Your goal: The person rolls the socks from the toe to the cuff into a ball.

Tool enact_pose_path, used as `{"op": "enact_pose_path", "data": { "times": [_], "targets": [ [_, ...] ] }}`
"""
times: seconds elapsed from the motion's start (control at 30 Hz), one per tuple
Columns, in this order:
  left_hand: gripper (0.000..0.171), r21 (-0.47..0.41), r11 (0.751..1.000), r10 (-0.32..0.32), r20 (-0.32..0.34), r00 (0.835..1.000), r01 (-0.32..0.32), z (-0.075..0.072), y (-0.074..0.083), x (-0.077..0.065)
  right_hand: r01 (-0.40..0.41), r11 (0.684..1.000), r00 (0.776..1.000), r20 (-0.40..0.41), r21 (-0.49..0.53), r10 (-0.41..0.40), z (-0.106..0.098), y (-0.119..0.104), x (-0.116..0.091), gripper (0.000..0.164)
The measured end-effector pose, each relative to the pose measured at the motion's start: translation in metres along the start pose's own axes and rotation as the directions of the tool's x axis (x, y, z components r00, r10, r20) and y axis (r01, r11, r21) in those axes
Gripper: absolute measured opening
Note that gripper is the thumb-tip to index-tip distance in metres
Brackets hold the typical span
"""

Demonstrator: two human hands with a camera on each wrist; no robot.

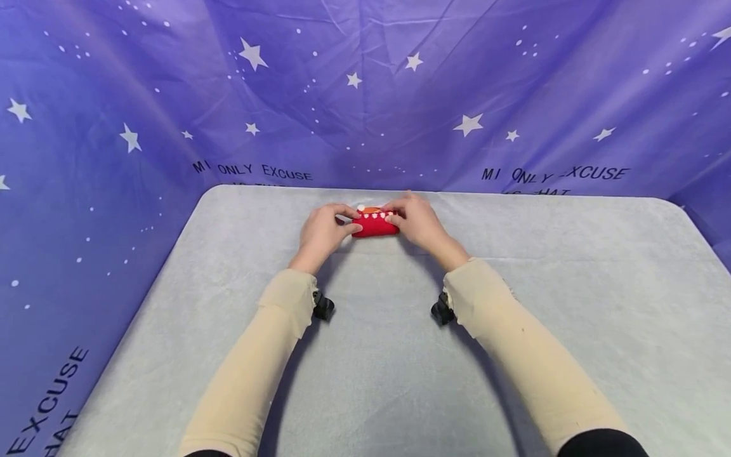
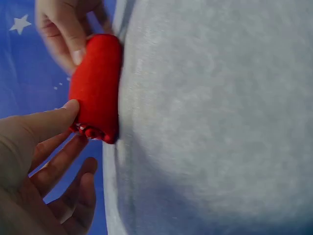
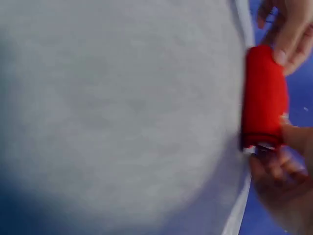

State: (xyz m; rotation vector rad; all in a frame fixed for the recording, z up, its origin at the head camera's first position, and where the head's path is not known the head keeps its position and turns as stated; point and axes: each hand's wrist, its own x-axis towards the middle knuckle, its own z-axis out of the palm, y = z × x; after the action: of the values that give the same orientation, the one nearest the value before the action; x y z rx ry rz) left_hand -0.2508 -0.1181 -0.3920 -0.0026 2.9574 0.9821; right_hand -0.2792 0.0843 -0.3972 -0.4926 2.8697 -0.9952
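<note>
Red cloth, rolled into a short roll (image 1: 375, 227), is pinched at both ends. Fingers of the left hand (image 1: 323, 230) grip its left end, thumb on the near face and index finger behind, while the others hang loosely curled (the left wrist view shows this best). Fingers of the right hand (image 1: 419, 222) pinch the right end likewise, thumb in front. Along the roll's upper side runs a row of white bobbles (image 1: 374, 216), with an orange patch (image 1: 371, 210) just behind them. It lies crosswise on the pale grey bench (image 1: 377, 381), midway along and near the far edge. Cream sleeves (image 1: 240, 374) cover both forearms, and small black cameras (image 1: 323, 307) sit on the inner sides of the wrists. Beyond the bench hangs a blue-violet curtain (image 1: 354, 38) printed with white stars and black lettering.
</note>
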Motion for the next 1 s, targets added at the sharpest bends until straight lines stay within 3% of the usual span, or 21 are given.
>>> {"op": "enact_pose_path", "data": {
  "times": [0.13, 0.33, 0.43, 0.5, 0.6, 0.77, 0.87, 1.0],
  "targets": [
    [0.024, 0.013, 0.999, -0.040, -0.010, 0.999, 0.040, 0.001, -0.001, 0.004, 0.131, 0.984, 0.988, -0.063, -0.122, -0.140, -0.001, 0.000, -0.004, 0.016],
    [0.025, -0.022, 0.997, -0.067, -0.016, 0.998, 0.067, 0.000, -0.004, 0.009, 0.166, 0.972, 0.986, 0.022, -0.166, -0.165, 0.000, 0.002, -0.006, 0.047],
    [0.024, -0.050, 0.997, -0.054, -0.012, 0.998, 0.053, 0.000, -0.006, 0.012, 0.173, 0.967, 0.985, 0.056, -0.190, -0.165, 0.004, 0.002, 0.000, 0.048],
    [0.024, -0.052, 0.999, -0.017, -0.009, 1.000, 0.017, 0.001, -0.007, 0.014, 0.172, 0.966, 0.985, 0.065, -0.193, -0.162, 0.005, 0.003, 0.006, 0.045],
    [0.030, 0.007, 0.995, 0.101, 0.001, 0.995, -0.101, -0.002, -0.002, 0.012, 0.166, 0.971, 0.986, 0.049, -0.172, -0.160, 0.000, 0.001, 0.009, 0.044],
    [0.047, 0.184, 0.932, 0.309, 0.047, 0.950, -0.312, -0.008, 0.016, 0.000, 0.148, 0.988, 0.988, 0.045, -0.036, -0.147, -0.016, -0.005, -0.001, 0.046],
    [0.050, 0.215, 0.906, 0.352, 0.096, 0.931, -0.365, -0.009, 0.027, -0.011, 0.162, 0.986, 0.983, 0.086, 0.038, -0.164, -0.025, -0.010, -0.014, 0.042],
    [0.051, 0.162, 0.909, 0.363, 0.148, 0.920, -0.385, -0.008, 0.038, -0.025, 0.176, 0.978, 0.978, 0.097, 0.108, -0.186, -0.035, -0.015, -0.035, 0.037]
  ]
}}
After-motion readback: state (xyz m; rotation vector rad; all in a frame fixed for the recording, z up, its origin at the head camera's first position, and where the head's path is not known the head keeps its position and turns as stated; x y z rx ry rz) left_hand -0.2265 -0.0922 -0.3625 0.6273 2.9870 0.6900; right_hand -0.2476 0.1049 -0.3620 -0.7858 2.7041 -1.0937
